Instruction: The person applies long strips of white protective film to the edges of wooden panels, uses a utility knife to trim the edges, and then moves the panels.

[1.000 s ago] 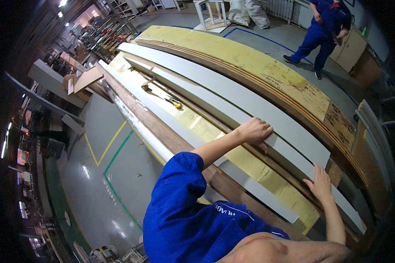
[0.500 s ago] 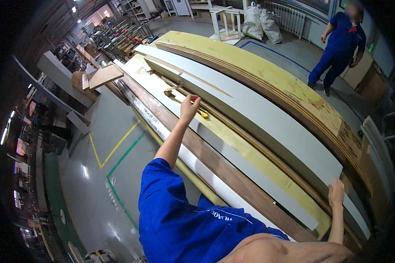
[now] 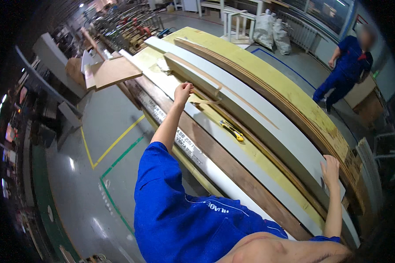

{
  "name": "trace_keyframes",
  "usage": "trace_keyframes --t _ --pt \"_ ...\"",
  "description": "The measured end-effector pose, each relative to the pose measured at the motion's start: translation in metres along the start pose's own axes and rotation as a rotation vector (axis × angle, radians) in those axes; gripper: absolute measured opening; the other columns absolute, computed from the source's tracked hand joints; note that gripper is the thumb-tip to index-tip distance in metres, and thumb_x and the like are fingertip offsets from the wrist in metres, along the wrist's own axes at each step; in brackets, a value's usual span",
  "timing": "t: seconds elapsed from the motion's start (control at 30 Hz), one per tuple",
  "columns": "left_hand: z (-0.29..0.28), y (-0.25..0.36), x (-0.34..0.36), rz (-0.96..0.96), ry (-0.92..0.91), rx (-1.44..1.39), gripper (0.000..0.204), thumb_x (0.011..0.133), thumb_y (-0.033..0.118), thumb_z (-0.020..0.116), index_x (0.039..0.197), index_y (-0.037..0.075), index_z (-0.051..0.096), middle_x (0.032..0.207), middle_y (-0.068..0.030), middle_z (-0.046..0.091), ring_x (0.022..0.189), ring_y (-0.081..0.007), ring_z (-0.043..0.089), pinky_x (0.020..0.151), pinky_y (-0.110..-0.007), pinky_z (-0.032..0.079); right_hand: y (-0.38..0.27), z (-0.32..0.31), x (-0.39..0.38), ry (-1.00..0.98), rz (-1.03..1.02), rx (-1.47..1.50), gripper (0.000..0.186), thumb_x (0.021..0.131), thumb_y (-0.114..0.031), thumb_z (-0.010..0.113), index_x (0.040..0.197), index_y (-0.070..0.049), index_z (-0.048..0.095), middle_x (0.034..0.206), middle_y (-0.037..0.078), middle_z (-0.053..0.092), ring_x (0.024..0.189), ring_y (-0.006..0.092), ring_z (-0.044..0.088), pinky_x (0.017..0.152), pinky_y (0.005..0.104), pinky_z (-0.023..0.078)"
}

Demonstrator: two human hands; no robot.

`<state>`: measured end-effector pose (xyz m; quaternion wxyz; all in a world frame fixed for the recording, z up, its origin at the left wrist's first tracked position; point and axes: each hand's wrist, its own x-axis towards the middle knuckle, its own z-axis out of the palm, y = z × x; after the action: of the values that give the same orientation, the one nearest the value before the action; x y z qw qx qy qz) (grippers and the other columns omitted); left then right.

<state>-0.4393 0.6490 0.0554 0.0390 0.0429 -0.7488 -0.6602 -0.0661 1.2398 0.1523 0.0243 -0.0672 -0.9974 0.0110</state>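
Observation:
My left hand [image 3: 184,91] is raised over the long boards, fingers pinched on a thin tan strip [image 3: 209,101] that hangs in a loose curl. A second length of tan strip lies along the long white board [image 3: 294,147]. My right hand [image 3: 331,170] grips that board near its right end, fingers bent at the edge. A yellow box cutter [image 3: 231,130] lies between the boards, below and right of the curled strip. A brown wooden board [image 3: 224,171] runs nearer my body.
Pale yellow stacked panels [image 3: 216,47] form the far side of the pile. Small loose panels [image 3: 112,72] rest at its left end. A co-worker [image 3: 349,65] in blue stands beyond, at right. White sacks [image 3: 265,33] and a white wooden frame [image 3: 238,24] are behind.
My left hand left the white board's edge and moved leftward to the strip, which now curls out from it. My right hand stayed near the board's right end. The view has shifted slightly.

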Motion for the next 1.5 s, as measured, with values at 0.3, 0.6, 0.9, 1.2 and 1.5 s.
trace_keyframes --t 0.3,0.6,0.9,1.2,1.5 --pt "-0.061 -0.035 0.125 -0.083 0.233 -0.413 0.018 0.092 0.014 0.060 0.105 0.001 0.059 0.088 -0.0058 0.064 0.069 -0.0098 0.058 0.053 -0.020 0.045 -0.164 0.085 0.137 0.148 -0.140 0.207 0.034 0.091 -0.024 0.057 0.115 0.000 0.055 0.116 0.016 0.058 0.110 0.0328 0.053 0.096 0.0433 0.039" --pt "-0.092 -0.088 0.319 -0.114 0.603 -0.461 0.014 0.090 0.013 0.061 0.094 0.000 0.058 0.072 -0.0062 0.061 0.056 -0.0123 0.056 0.050 -0.025 0.049 -0.252 0.098 0.178 0.072 0.322 0.239 0.038 0.098 -0.035 0.039 0.086 -0.005 0.058 0.080 0.018 0.061 0.081 0.0372 0.059 0.072 0.0441 0.045" --pt "-0.111 -0.029 0.348 -0.183 0.178 0.599 0.030 0.084 0.017 0.053 0.072 -0.005 0.069 0.065 -0.0154 0.068 0.063 -0.0248 0.070 0.065 -0.035 0.055 -0.246 0.102 0.179 0.133 0.272 0.127 0.038 0.097 -0.032 0.040 0.077 -0.003 0.052 0.069 0.019 0.057 0.068 0.0407 0.055 0.061 0.0467 0.042" --pt "-0.121 -0.045 0.398 -0.263 -0.013 0.627 0.026 0.078 0.012 0.049 0.060 0.001 0.063 0.056 -0.0121 0.062 0.046 -0.0215 0.061 0.044 -0.035 0.047 -0.244 0.102 0.178 0.175 0.246 0.153 0.035 0.097 -0.031 0.043 0.076 -0.004 0.054 0.068 0.018 0.057 0.067 0.0401 0.056 0.059 0.0467 0.042" --pt "-0.114 -0.033 0.401 -0.257 -0.022 1.101 0.024 0.078 0.021 0.052 0.069 0.003 0.064 0.069 -0.0113 0.064 0.059 -0.0214 0.061 0.055 -0.032 0.047 -0.247 0.097 0.179 0.188 0.253 0.172 0.034 0.096 -0.030 0.046 0.077 -0.004 0.057 0.069 0.017 0.060 0.066 0.0377 0.058 0.059 0.0462 0.043"
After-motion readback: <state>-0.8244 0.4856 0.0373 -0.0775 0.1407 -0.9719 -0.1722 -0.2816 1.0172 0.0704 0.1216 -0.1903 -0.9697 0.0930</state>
